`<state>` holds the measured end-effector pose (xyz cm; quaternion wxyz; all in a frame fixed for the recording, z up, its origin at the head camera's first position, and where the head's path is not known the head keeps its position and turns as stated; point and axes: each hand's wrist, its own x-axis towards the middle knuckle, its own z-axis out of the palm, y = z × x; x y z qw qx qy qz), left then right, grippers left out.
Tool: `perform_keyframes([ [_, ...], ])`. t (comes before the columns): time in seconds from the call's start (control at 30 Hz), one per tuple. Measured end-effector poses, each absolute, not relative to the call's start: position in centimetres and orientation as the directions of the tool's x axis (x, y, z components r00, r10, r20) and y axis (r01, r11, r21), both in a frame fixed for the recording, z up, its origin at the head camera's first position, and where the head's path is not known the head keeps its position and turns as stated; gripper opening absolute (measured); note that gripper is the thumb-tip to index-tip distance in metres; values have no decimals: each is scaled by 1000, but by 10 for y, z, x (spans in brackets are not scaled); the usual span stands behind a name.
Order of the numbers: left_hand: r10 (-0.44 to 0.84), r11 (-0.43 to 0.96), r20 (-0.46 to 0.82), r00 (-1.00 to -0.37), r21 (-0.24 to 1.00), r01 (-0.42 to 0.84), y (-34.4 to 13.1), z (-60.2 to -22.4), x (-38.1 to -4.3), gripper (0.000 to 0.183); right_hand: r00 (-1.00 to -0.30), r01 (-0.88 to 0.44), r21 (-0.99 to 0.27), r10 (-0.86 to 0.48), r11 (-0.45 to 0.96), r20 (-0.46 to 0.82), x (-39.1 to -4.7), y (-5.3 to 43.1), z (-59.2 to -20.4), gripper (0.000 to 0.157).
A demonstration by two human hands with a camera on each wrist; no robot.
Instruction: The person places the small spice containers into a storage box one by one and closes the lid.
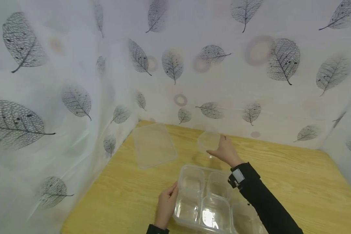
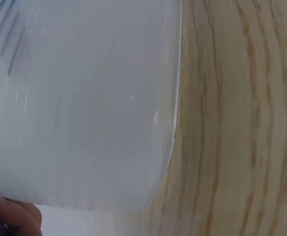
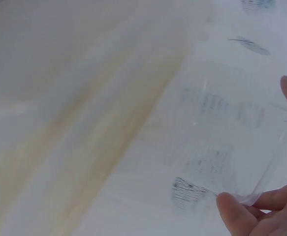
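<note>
My right hand (image 1: 226, 151) is raised above the back of the table, holding a small clear plastic box (image 1: 206, 143) by its edge. In the right wrist view, thumb and fingers (image 3: 237, 214) pinch the rim of that see-through box (image 3: 222, 132). Nearer to me stands a large clear plastic container (image 1: 178, 211) with several clear compartments inside. My left hand (image 1: 166, 203) holds its left side, fingers at the upper edge and thumb along the wall. The left wrist view shows its cloudy wall (image 2: 94, 108) close up, with fingertips (image 2: 20, 216) at the lower left.
A flat translucent lid (image 1: 155, 146) lies at the back left of the wooden table (image 1: 111, 198). White sheeting (image 1: 175, 97) printed with leaves hangs behind the table and along both sides. My right forearm (image 1: 266, 201) passes over the container's right part.
</note>
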<state>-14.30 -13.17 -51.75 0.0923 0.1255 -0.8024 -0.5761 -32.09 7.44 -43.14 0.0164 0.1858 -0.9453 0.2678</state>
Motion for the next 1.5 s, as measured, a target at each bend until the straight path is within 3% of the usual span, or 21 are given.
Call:
perform_keyframes([
  [0.37,-310,315,-6,-951,943,-109,-132,-517,-143,33,-902,-431,-538,-364,724,233,-275,112,-403,94],
  [0.83,-316,254,-46,-948,958,-131,-134,-519,-143,40,-890,-455,-494,-399,741,221,-214,165,-415,95],
  [1.07,-304,261,-37,-952,958,-120,-134,-520,-144,39,-859,-512,-454,-426,729,285,-198,184,-428,95],
  [1.33,-309,282,-10,-951,954,-101,-133,-521,-144,36,-874,-485,-494,-426,721,236,-187,196,-434,94],
  [1.5,-314,288,-7,-950,952,-103,-133,-521,-144,35,-858,-514,-472,-418,717,299,-188,201,-440,91],
])
